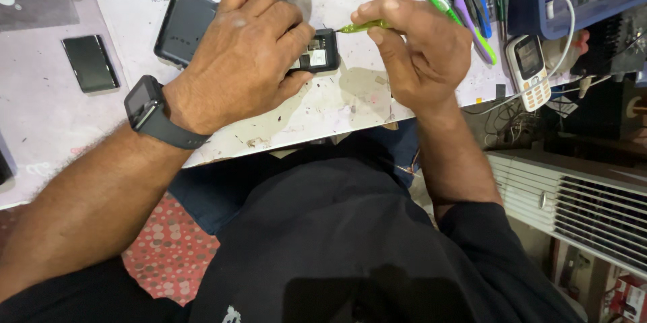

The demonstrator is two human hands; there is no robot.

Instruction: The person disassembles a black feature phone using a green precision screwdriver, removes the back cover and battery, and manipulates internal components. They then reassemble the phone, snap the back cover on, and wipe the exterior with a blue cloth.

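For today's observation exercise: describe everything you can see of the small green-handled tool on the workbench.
The green-handled tool is a slim driver with a translucent yellow-green handle that looks like plastic. It lies nearly level, tip pointing toward the small dark device. The right hand pinches it between thumb and fingers, hiding its rear end. Its tip meets the device's edge, which the left hand holds down on the worn white table.

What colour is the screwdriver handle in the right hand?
Translucent yellow-green screwdriver handle; head view.
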